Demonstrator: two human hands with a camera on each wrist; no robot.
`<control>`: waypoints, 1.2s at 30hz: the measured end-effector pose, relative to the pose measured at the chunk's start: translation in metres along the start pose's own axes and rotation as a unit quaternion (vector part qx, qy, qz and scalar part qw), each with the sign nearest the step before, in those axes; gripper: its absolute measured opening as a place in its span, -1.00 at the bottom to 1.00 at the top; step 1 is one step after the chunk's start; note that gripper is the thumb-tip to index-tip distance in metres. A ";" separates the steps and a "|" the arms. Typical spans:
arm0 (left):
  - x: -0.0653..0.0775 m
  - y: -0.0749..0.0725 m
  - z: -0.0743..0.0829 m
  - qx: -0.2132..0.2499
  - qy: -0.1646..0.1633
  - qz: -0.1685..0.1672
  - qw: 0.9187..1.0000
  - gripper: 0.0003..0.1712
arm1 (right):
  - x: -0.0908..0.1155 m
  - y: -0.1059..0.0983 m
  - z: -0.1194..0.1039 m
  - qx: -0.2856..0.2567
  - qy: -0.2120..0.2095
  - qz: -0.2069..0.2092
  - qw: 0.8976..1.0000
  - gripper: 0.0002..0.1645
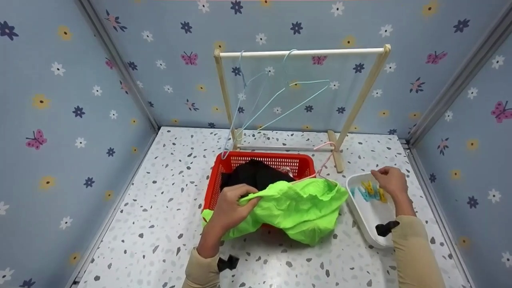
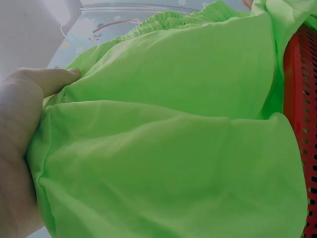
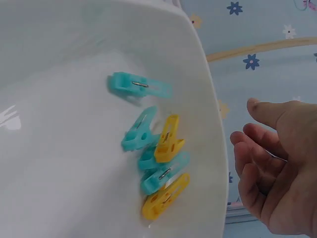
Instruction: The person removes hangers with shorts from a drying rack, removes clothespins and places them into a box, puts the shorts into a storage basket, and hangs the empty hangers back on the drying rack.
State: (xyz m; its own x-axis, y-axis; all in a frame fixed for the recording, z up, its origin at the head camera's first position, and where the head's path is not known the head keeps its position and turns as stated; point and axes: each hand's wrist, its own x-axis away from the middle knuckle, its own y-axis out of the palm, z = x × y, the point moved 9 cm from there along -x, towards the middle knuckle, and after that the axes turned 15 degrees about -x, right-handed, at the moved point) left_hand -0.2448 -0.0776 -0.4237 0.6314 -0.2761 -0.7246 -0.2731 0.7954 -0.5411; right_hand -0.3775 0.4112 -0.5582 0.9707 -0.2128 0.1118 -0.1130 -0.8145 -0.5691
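My left hand (image 1: 234,206) pinches the edge of a pair of lime-green shorts (image 1: 300,208) with a gathered elastic waist. In the left wrist view the thumb lies over the cloth of the shorts (image 2: 163,148). A pink hanger (image 1: 326,160) sticks up at the waist; its lower part is hidden by the cloth. My right hand (image 1: 391,182) is over the far rim of a white tray (image 1: 362,216), its fingers loosely bent and holding nothing. Several yellow and teal clothespins (image 3: 166,173) lie in the tray, apart from the right hand (image 3: 282,163).
Behind the shorts stands a red basket (image 1: 214,180) with black cloth (image 1: 256,174) inside. Two light-blue hangers (image 1: 288,84) hang from the white bar (image 1: 340,52) of a wooden-sided rack. Flower-patterned panels (image 1: 72,100) enclose the speckled table (image 1: 140,216).
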 end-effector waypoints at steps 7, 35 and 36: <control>0.000 0.001 -0.005 -0.024 -0.001 -0.040 0.999 -0.95 | 0.025 0.019 -0.039 -0.012 -0.085 -0.082 0.993 -0.66; 0.014 -0.033 -0.041 -0.076 -0.100 -0.066 0.990 -0.92 | 0.088 0.084 -0.141 -0.124 -0.300 -0.138 0.936 -0.79; 0.013 -0.036 -0.041 -0.085 -0.101 -0.064 0.989 -0.92 | 0.090 0.080 -0.147 -0.129 -0.312 -0.120 0.934 -0.80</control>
State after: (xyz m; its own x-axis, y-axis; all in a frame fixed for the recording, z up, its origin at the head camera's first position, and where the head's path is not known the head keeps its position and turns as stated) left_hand -0.2563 -0.1317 -0.4316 0.7962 -0.2419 -0.5546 -0.2890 0.6533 -0.6997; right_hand -0.3306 0.2475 -0.4742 0.8998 0.2838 -0.3313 0.1550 -0.9179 -0.3653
